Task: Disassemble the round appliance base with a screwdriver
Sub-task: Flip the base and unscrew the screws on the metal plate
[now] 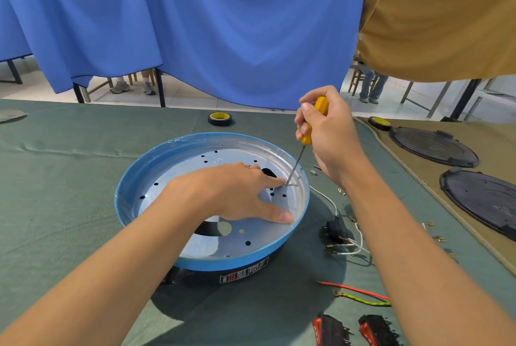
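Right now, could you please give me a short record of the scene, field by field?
Object: base, blue, round, open side up on a green cloth
Tool: screwdriver, yellow handle, tilted, tip on the metal plate inside the base, near its right wall
Left: left hand flat on the plate, fingers straight, forefinger beside the tip
Right: right hand grips the handle
Loose parts: switch with white wires and red wire, right of the base
Behind: tape roll

Right hand (pixel 329 133) grips screwdriver (pixel 314 122); left hand (pixel 237 192) steadies base (pixel 134 186).
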`<state>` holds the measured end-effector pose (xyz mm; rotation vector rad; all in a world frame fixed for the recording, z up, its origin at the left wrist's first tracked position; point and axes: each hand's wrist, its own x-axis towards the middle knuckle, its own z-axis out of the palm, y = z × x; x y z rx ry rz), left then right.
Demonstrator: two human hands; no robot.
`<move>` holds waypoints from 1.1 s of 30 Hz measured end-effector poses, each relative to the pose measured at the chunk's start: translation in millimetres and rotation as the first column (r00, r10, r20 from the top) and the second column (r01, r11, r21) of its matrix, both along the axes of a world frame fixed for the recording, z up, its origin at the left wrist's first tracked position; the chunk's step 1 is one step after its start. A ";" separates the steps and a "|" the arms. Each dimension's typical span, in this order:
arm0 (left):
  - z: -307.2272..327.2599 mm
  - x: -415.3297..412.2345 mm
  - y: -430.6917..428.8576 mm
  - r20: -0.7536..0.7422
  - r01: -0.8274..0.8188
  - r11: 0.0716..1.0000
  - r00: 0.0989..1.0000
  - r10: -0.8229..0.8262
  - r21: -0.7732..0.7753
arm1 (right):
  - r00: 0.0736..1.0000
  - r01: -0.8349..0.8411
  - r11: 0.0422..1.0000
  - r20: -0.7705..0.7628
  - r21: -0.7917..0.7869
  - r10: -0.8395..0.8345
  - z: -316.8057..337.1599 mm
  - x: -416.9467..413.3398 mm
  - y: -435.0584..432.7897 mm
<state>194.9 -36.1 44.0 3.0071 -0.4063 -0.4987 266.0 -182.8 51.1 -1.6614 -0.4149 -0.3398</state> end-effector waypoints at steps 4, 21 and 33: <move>0.0 0.1 0.3 0.004 0.008 1.000 1.000 -0.008 -0.003 | 0.984 0.167 0.982 -0.073 0.089 -0.161 -5.5 7.6 1.5; -2.1 4.2 0.6 0.029 -0.005 1.000 1.000 0.005 0.024 | 0.987 -0.161 0.960 0.013 0.228 0.163 0.2 -12.3 11.8; -5.6 6.0 2.8 0.054 -0.002 1.000 0.999 0.002 0.003 | 0.906 -0.364 0.887 -0.111 0.284 0.407 4.6 -17.6 24.0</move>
